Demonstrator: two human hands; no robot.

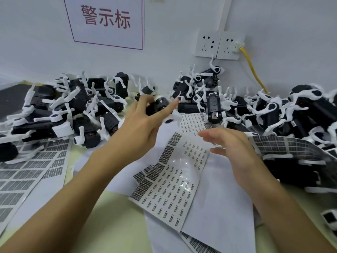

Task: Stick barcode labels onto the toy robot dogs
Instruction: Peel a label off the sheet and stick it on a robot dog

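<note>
while left hand curls fingers round toy dog, right hand hovers open over label sheet; loose hold may drop dog into pile.

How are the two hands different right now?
The left hand reaches farther forward, up to a toy robot dog at the piles; the right hand hovers nearer, over the label sheets. The left hand's fingers curl round that dog with one finger pointing out; the right hand's fingers are relaxed and hold nothing plainly visible. Both are bare.
</note>
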